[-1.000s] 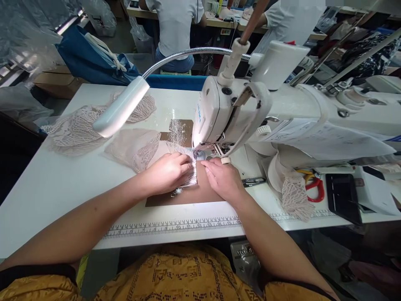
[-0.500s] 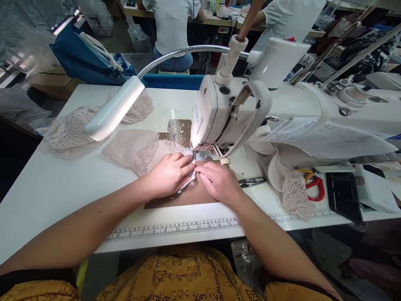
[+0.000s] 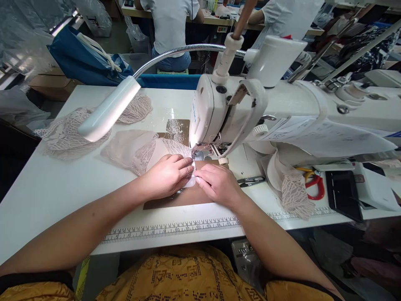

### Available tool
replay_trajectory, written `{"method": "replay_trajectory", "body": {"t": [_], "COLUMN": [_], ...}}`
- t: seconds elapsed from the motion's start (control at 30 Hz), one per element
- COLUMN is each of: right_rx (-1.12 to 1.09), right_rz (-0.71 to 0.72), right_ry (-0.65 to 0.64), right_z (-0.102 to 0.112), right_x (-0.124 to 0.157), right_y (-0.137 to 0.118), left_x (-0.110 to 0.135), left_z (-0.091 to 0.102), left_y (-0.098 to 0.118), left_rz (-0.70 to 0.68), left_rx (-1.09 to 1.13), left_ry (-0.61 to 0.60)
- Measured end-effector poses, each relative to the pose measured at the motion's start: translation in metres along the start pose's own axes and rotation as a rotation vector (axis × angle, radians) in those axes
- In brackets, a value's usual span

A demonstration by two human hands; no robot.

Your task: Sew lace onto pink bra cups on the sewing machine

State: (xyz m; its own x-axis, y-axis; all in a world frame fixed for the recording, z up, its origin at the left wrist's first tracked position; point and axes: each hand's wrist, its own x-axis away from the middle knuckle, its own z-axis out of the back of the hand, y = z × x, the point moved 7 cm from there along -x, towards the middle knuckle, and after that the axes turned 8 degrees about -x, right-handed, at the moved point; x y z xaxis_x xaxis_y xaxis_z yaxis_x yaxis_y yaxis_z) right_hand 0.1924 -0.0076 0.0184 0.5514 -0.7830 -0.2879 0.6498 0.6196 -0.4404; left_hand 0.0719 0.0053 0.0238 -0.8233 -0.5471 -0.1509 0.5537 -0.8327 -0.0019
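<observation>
A pale pink lace piece (image 3: 144, 156) with a sheer mesh part lies under the head of a white sewing machine (image 3: 205, 110). My left hand (image 3: 167, 174) rests on the lace just left of the presser foot (image 3: 193, 154), fingers together and holding the cloth down. Close by on the right, my right hand (image 3: 217, 182) pinches the edge of the same piece between thumb and fingers. A white strip of the cloth shows between the two hands. Beneath them is a brown plate (image 3: 163, 202). My fingertips partly hide the stitched edge.
Lace pieces (image 3: 72, 131) lie at the left under a lamp (image 3: 109, 108). Right of my hands are thread snips (image 3: 251, 181), a beige cup with lace (image 3: 296, 194), red-handled scissors (image 3: 318, 188) and a black phone-like device (image 3: 343, 194). A ruler strip (image 3: 175, 230) runs along the front edge.
Both hands stay at the presser foot with slight finger shifts. The white strip between them now lies flatter and farther right. The whole view has shifted slightly.
</observation>
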Motion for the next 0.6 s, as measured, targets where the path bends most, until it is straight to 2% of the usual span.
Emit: {"method": "replay_trajectory", "body": {"t": [0.3,0.6], "right_rx": [0.121,0.264], "right_rz": [0.019,-0.011], "right_ry": [-0.010,0.001], "right_z": [-0.005,-0.007], "right_x": [0.002,0.002], "right_y": [-0.001,0.001], "left_x": [-0.003,-0.005], "left_z": [-0.004,-0.004], "left_y": [-0.010,-0.010], "left_rz": [-0.009,-0.019], "left_rx": [-0.015,-0.072], "left_ry": [-0.026,0.029]}}
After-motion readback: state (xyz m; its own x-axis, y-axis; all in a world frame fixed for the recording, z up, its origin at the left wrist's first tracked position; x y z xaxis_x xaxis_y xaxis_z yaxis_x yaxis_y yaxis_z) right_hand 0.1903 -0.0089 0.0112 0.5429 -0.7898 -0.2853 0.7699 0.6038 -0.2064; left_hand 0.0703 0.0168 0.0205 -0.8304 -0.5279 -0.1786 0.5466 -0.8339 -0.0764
